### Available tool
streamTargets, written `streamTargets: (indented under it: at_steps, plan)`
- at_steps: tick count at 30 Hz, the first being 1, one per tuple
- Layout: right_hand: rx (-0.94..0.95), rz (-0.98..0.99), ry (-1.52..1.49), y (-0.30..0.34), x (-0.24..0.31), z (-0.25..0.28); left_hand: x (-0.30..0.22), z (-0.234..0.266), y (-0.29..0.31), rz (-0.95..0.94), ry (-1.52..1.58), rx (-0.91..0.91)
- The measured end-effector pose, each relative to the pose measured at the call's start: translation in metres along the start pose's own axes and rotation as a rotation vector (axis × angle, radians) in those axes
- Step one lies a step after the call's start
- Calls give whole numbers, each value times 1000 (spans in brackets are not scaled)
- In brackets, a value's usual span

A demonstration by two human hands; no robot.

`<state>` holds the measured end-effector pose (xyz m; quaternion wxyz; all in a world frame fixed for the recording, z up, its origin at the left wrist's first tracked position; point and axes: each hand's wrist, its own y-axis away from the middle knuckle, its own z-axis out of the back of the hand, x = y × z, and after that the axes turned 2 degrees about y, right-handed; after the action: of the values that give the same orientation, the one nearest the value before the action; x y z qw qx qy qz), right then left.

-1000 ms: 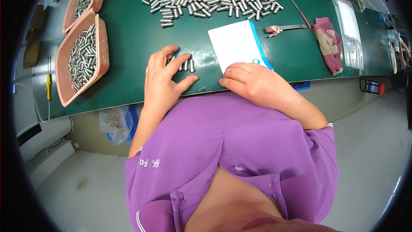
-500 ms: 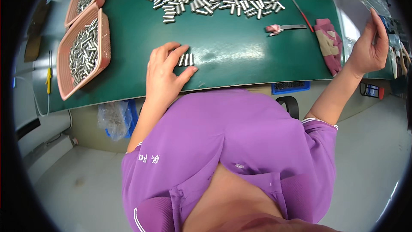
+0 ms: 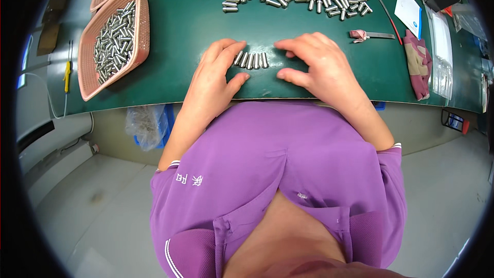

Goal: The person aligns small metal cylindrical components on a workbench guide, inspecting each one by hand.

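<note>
Five steel pins (image 3: 251, 60) — two hands alongside

Right hand (image 3: 321, 67) back down on the bench (image 3: 175, 36), flat beside the short row of metal pins (image 3: 251, 60); half a second ago it was raised far right holding the white sheet (image 3: 409, 10). Sheet now lies at far right, gone from in front of the person. Pin row longer than before.
</note>
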<state>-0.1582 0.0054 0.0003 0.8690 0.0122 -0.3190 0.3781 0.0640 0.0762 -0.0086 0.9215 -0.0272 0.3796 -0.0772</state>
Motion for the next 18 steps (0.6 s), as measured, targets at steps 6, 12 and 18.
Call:
streamTargets:
  at_steps: [6,12,18]
  plan:
    - [80,23,13,-8,2,-21,2,-5,-4,26,80,20]
    - [64,5,-2,-9,-3,-20,-3,-14,-12,1,106,29]
    - [81,-41,-58,-10,-14,-8,-10,-21,-21,21,132,50]
